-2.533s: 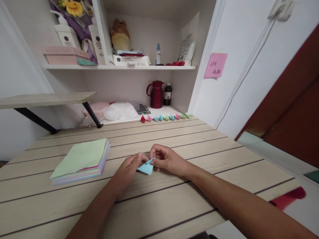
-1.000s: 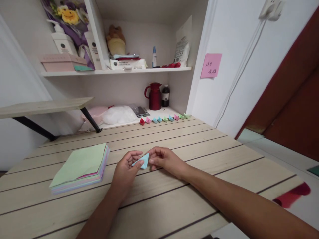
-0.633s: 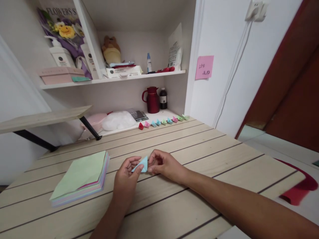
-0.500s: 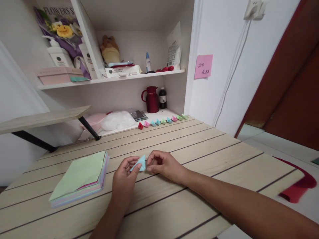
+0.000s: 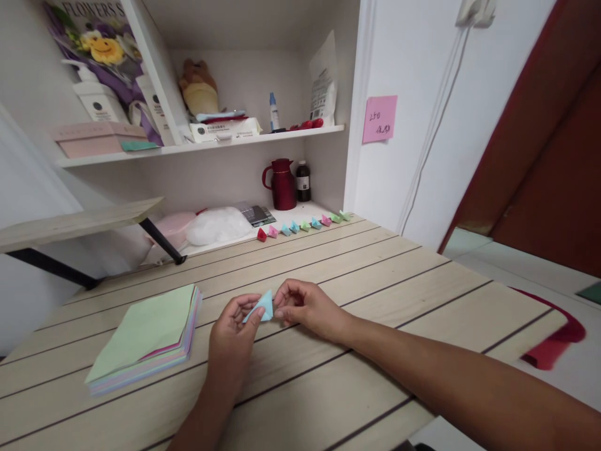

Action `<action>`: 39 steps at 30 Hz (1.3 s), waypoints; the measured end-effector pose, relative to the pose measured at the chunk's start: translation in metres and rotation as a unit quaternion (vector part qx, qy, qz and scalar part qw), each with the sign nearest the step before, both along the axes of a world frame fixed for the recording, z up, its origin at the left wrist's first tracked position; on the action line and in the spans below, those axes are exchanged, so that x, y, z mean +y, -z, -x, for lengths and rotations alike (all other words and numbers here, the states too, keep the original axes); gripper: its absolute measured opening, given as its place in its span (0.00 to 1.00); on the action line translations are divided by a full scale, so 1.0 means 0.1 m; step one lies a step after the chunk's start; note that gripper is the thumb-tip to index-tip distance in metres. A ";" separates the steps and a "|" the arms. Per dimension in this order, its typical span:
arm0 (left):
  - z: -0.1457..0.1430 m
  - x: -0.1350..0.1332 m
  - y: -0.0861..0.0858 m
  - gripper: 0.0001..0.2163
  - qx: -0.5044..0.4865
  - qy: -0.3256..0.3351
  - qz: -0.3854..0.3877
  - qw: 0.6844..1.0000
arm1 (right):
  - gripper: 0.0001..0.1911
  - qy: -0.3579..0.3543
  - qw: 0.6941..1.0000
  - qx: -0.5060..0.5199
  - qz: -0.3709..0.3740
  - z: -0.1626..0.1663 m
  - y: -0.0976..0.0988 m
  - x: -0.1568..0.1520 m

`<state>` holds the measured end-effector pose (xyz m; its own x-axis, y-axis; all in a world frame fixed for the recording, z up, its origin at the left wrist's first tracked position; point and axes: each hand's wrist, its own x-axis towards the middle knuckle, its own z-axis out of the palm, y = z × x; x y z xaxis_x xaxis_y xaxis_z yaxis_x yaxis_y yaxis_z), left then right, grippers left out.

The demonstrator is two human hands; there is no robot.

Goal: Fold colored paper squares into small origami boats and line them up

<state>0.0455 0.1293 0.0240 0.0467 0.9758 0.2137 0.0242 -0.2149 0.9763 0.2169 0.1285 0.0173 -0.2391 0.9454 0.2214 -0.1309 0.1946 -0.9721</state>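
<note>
A small light-blue piece of folded paper, roughly triangular, is pinched between the thumb and fingers of my left hand above the table. Close to the paper's right edge is my right hand. Its fingers are loosely curled, with a gap between thumb and forefinger, and no object shows in them. To the left of my hands lies a thick stack of coloured paper sheets, a pale green one on top. Small folded paper pieces in red, pink, blue and green stand in a row along the table's far edge.
The slatted wooden table adjoins a white shelf unit. A red jug and a dark bottle stand in it. A raised wooden shelf on black brackets is at left. A pink note sticks to the wall.
The view has shifted slightly, so the whole scene sits a little differently. My right hand's fingertips appear slightly nearer the blue paper; my left hand keeps its pinch on it.
</note>
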 end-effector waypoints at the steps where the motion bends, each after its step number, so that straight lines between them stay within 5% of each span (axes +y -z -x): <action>1: 0.00 0.00 0.00 0.13 0.001 -0.001 -0.001 1.000 | 0.15 -0.002 1.000 -0.005 -0.001 0.00 0.00 0.00; 28: 0.03 0.00 0.07 0.11 0.091 -0.032 -0.062 0.993 | 0.12 -0.006 1.000 0.012 0.008 0.00 0.02 0.01; 39: -0.01 -0.05 0.06 0.08 0.135 -0.046 -0.108 0.984 | 0.11 0.094 0.990 -0.085 -0.062 0.02 -0.03 -0.02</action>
